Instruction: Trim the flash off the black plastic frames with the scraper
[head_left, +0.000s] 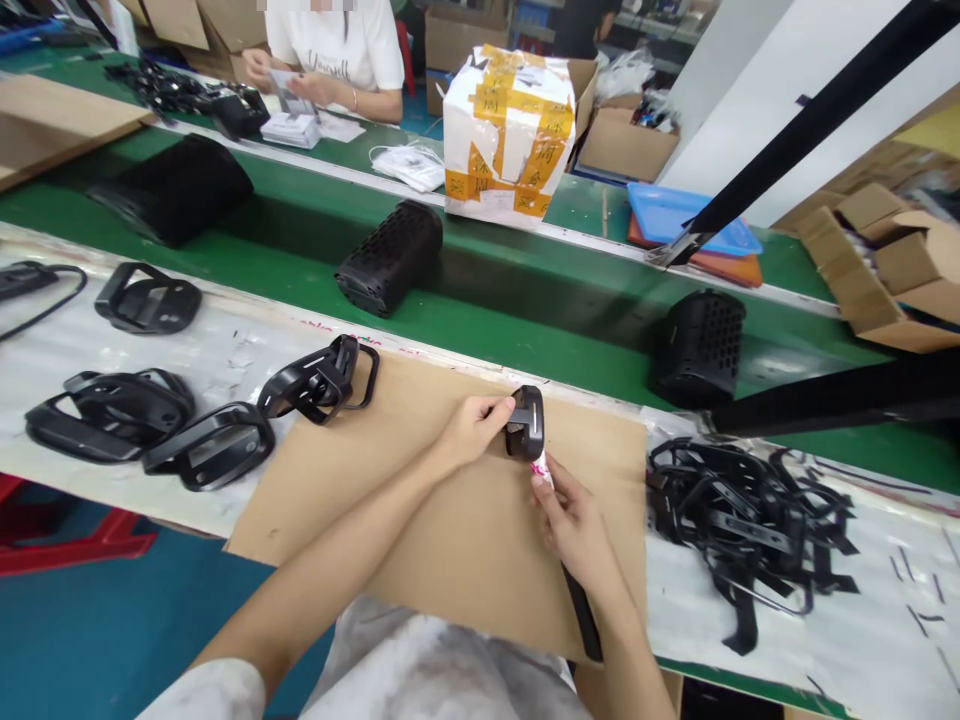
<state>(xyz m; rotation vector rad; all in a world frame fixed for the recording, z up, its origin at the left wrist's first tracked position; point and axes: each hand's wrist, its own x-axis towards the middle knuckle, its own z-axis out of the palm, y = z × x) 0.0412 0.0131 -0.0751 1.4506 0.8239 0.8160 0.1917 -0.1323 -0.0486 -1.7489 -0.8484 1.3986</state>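
My left hand (476,430) is closed on the left side of a small black plastic frame (535,425) with a slot in it, held above the brown cardboard sheet (420,520). Just below the frame, my right hand (574,505) pinches a narrow tool with a white-and-pink wrapped part (541,468), whose top end meets the frame's lower edge. A black strip (581,615) runs down from under my right hand to the cardboard's front edge. Whether it belongs to the tool I cannot tell.
Several black frames (210,445) lie left of the cardboard; a heap of black straps and frames (750,525) lies right. Black perforated housings (394,255) stand on the green belt (517,300). A taped box (510,135) and a person (337,60) are across. Black bars (810,130) slant in at right.
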